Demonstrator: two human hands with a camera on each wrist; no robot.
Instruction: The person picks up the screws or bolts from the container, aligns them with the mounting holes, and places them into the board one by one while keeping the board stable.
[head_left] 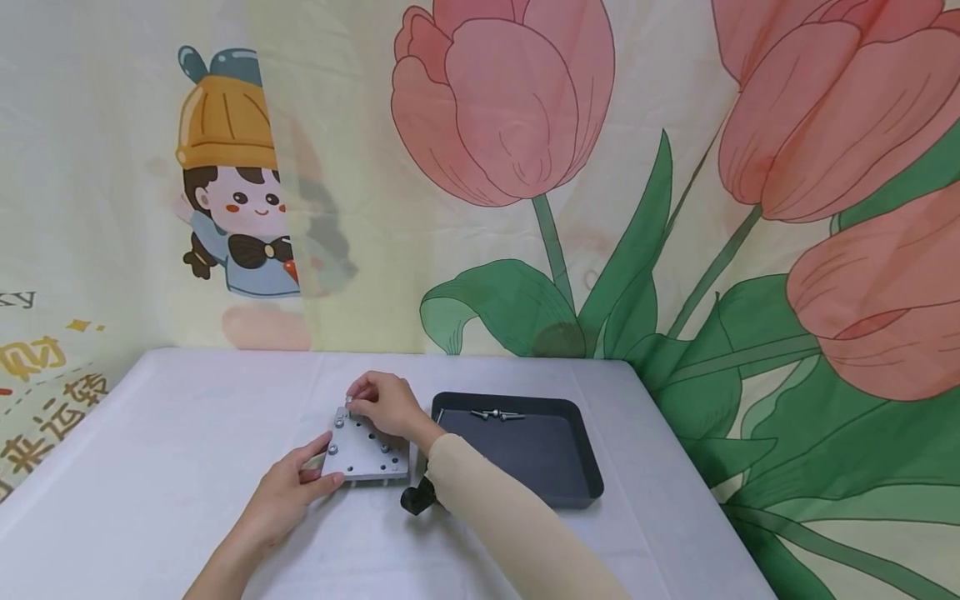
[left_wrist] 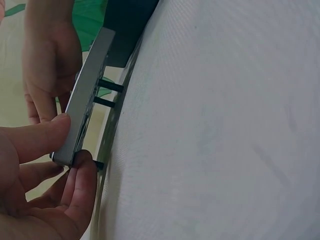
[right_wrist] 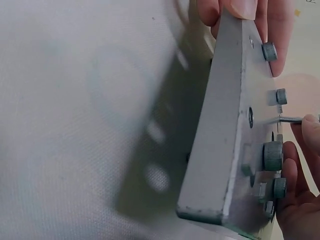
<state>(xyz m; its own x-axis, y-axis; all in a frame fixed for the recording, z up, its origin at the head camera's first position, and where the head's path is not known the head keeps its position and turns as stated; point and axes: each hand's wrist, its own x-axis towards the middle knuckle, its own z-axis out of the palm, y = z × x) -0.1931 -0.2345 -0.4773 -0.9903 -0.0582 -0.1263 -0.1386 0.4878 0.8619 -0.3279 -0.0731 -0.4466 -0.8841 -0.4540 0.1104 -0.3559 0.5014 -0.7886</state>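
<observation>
A silver metal plate [head_left: 360, 458] with several holes is raised off the white table. My left hand [head_left: 279, 500] grips its near left edge; in the left wrist view the thumb [left_wrist: 42, 135] lies on one side and curled fingers on the other. Several socket-head screws [right_wrist: 272, 156] stand in the plate, and dark threaded shanks [left_wrist: 110, 86] stick out of its underside. At the plate's far end my right hand [head_left: 390, 406] pinches a thin threaded screw [right_wrist: 290, 119] between thumb and fingertips. The screw's tip is right at the plate's face.
Right of the plate, a dark shallow tray [head_left: 525, 467] holds several loose screws [head_left: 498, 414] near its far side. A black device [head_left: 417, 497] sits at my right wrist, close to the tray's left wall. Behind the white-covered table [head_left: 225, 400] hangs a printed tulip backdrop [head_left: 502, 100].
</observation>
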